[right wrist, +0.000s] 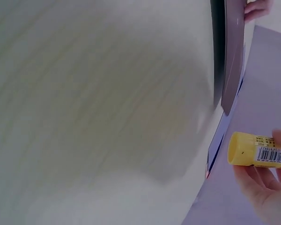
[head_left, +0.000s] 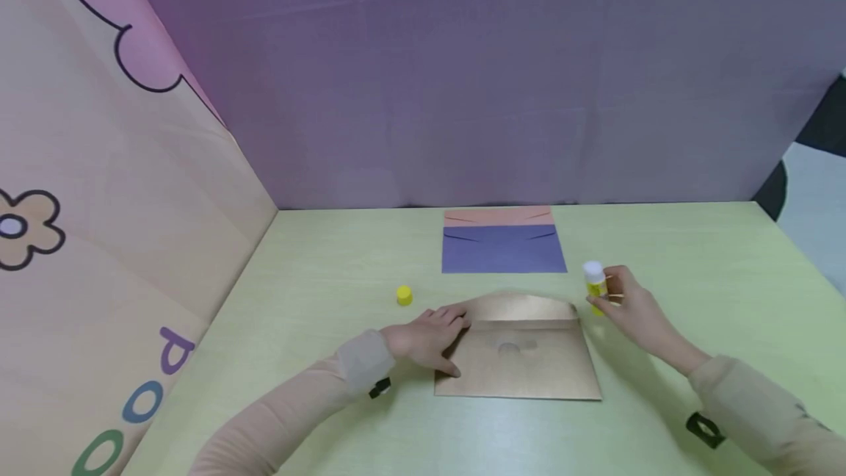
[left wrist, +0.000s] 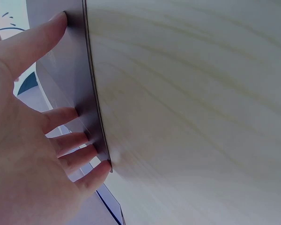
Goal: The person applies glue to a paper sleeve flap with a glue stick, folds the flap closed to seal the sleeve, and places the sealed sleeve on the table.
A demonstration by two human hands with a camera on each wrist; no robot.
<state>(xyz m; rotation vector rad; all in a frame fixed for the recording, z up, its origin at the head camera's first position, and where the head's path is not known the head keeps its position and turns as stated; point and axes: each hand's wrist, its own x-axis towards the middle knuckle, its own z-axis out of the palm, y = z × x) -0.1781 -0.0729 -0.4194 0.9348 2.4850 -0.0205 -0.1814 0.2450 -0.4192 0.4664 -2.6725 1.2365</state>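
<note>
A brown paper envelope [head_left: 542, 373] lies on the table with its flap [head_left: 522, 307] unfolded away from the person. My left hand [head_left: 426, 338] rests on its left side, thumb and fingers spread; the left wrist view has the fingertips along the envelope's edge [left wrist: 86, 89]. Off the envelope's upper right corner, my right hand [head_left: 637, 314] holds a yellow glue stick [head_left: 596, 286] between thumb and fingers, its white end up. A barcode label shows on the glue stick [right wrist: 253, 149] in the right wrist view. Its yellow cap [head_left: 405, 295] stands on the table left of the envelope.
Beyond the brown envelope, a purple-blue envelope [head_left: 505, 250] overlaps a pink envelope [head_left: 497, 214] near the table's back edge. A purple backdrop [head_left: 449, 94] rises behind the light table [head_left: 330, 255], and a printed cloth wall [head_left: 132, 189] stands at the left.
</note>
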